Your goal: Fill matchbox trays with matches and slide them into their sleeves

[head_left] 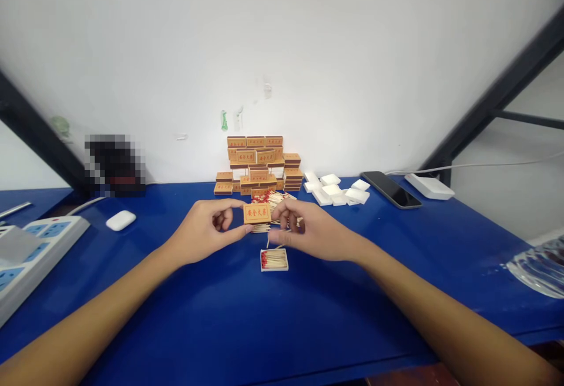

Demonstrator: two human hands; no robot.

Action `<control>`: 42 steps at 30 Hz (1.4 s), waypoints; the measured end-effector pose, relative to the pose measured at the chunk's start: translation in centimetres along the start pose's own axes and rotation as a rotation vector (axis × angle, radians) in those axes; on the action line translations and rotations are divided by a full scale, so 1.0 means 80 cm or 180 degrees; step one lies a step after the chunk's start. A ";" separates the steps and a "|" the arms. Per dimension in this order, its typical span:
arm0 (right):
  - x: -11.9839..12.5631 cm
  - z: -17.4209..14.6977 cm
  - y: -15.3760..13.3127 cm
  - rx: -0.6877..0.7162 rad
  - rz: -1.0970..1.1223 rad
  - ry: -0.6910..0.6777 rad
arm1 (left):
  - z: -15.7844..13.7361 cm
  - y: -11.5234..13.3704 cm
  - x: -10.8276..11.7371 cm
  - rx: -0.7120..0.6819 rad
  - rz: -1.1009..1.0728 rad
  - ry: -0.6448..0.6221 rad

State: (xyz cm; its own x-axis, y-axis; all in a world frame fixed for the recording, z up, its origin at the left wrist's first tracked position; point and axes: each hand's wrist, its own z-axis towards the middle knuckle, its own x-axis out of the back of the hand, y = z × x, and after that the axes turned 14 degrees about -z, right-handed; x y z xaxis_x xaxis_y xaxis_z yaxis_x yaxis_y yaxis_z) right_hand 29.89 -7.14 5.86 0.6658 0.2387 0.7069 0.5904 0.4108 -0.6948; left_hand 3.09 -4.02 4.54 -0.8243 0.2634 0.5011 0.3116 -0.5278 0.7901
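Note:
My left hand pinches an orange matchbox cover with red lettering between thumb and fingers, above the blue table. Close to the cover's right end is my right hand, fingers curled and thumb apart from them; nothing shows in its grasp, and I cannot tell whether a fingertip touches the cover. Just below the hands, a white matchbox tray full of red-tipped matches lies on the table. Behind the hands is a pile of loose matches, partly hidden by them.
Stacked matchboxes stand against the wall. White trays lie in a heap to their right, beside a phone and a white box. On the left are a white earbud case and a power strip.

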 end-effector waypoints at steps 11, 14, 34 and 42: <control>0.025 -0.007 0.007 0.0494 -0.1143 -0.0669 | 0.006 -0.002 0.013 0.0403 -0.0019 -0.0435; 0.041 -0.004 0.012 0.0376 -0.0749 -0.0458 | 0.007 -0.005 0.016 0.0556 -0.0114 -0.0553; 0.048 0.009 0.039 0.0171 0.0448 -0.0463 | 0.007 -0.009 0.019 0.0585 -0.0322 -0.0921; 0.042 0.010 0.033 0.0085 0.0299 0.0039 | 0.006 -0.004 0.019 0.0577 -0.0395 -0.0855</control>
State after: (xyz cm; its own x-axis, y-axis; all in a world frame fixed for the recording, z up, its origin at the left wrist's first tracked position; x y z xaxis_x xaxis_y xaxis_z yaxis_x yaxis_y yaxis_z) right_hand 33.31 -4.56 6.50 0.7233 0.2667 0.6370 0.5128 0.4105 -0.7541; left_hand 1.99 -3.05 5.20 -0.7148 0.5326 0.4532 0.3156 -0.3326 0.8887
